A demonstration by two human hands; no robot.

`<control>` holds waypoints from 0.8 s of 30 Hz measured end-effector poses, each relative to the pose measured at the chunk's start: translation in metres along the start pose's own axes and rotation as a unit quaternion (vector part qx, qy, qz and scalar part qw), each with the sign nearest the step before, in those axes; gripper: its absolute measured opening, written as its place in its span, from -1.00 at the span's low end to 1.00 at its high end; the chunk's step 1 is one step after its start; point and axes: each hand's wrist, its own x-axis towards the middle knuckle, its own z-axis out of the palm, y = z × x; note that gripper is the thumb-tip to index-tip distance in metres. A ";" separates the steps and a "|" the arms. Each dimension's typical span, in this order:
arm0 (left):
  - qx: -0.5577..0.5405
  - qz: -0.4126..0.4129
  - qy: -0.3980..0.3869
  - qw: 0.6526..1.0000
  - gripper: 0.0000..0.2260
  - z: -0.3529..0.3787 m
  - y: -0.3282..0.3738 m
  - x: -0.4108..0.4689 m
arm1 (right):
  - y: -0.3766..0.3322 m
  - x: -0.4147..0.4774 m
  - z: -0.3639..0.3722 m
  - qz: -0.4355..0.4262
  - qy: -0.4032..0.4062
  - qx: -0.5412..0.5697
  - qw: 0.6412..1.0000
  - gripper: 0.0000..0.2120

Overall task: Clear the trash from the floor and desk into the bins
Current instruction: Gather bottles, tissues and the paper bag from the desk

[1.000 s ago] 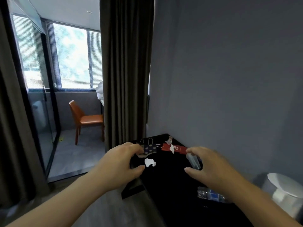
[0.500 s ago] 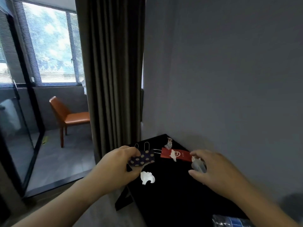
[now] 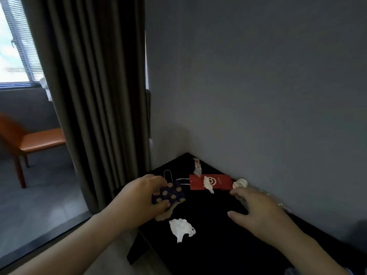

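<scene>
- Two small paper bags sit at the black desk's [image 3: 218, 251] far end. The left hand [image 3: 139, 197] grips the navy gold-dotted bag [image 3: 171, 195] at the desk's left edge, and its contents are hidden.
- A crumpled white tissue [image 3: 181, 229] lies just in front.
- The red bag [image 3: 220, 182] lies flat (white round logo, writing unreadable) — a tissue scrap [image 3: 208, 186] rests on it.
- The right hand [image 3: 258, 209] is apart from the left; I cannot tell whether it holds anything.

Navy gold-dotted bag [image 3: 168, 195] gripped in the left hand [image 3: 139, 197]. Crumpled white tissue [image 3: 181, 229] lies between the hands, and the red bag [image 3: 210, 182] lies flat just beyond the right hand [image 3: 258, 207].
</scene>
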 end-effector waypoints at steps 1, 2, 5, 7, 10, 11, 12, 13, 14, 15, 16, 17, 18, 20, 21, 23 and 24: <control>-0.002 0.004 -0.009 1.000 -0.65 0.004 -0.008 0.010 | -0.001 0.007 0.005 0.010 -0.005 0.005 1.000 -0.55; -0.005 0.008 -0.019 1.000 -0.64 0.008 -0.016 0.020 | -0.001 0.014 0.010 0.020 -0.012 0.010 1.000 -0.52; -0.009 0.018 -0.049 0.999 -0.64 0.025 -0.034 0.050 | 0.005 0.040 0.020 0.051 -0.024 0.012 0.998 -0.48; -0.017 0.019 -0.063 0.998 -0.66 0.035 -0.045 0.075 | 0.015 0.060 0.028 0.071 -0.023 0.017 0.997 -0.46; -0.018 0.022 -0.068 0.997 -0.68 0.048 -0.061 0.112 | 0.031 0.094 0.043 0.091 -0.028 0.022 0.995 -0.46; -0.012 0.022 -0.070 0.997 -0.67 0.053 -0.067 0.127 | 0.036 0.109 0.049 0.097 -0.028 0.022 0.995 -0.47; -0.007 0.022 -0.075 0.997 -0.66 0.057 -0.072 0.139 | 0.041 0.121 0.054 0.103 -0.028 0.020 0.994 -0.49; -0.007 0.022 -0.080 0.997 -0.66 0.061 -0.077 0.151 | 0.047 0.135 0.058 0.105 -0.026 0.020 0.994 -0.52; -0.008 0.022 -0.086 0.996 -0.65 0.065 -0.083 0.165 | 0.054 0.150 0.063 0.106 -0.025 0.022 0.994 -0.55; -0.009 0.022 -0.091 0.996 -0.64 0.069 -0.088 0.180 | 0.061 0.164 0.067 0.106 -0.026 0.025 0.994 -0.59; -0.008 0.020 -0.098 0.995 -0.63 0.072 -0.093 0.193 | 0.067 0.177 0.070 0.108 -0.032 0.031 0.993 -0.62; -0.006 0.018 -0.104 0.994 -0.62 0.075 -0.097 0.206 | 0.073 0.190 0.073 0.114 -0.036 0.041 0.992 -0.65; -0.005 0.018 -0.109 0.994 -0.62 0.079 -0.100 0.218 | 0.078 0.202 0.075 0.122 -0.041 0.049 0.991 -0.67; -0.005 0.019 -0.116 0.993 -0.61 0.089 -0.108 0.239 | 0.089 0.226 0.081 0.138 -0.052 0.045 0.988 -0.68; -0.008 0.018 -0.120 0.993 -0.60 0.095 -0.112 0.248 | 0.094 0.235 0.085 0.143 -0.057 0.041 0.987 -0.68; -0.018 0.012 -0.135 0.991 -0.60 0.108 -0.119 0.262 | 0.102 0.248 0.093 0.142 -0.060 0.055 0.987 -0.72; -0.019 0.012 -0.144 0.989 -0.62 0.114 -0.123 0.269 | 0.105 0.253 0.097 0.137 -0.060 0.061 0.987 -0.76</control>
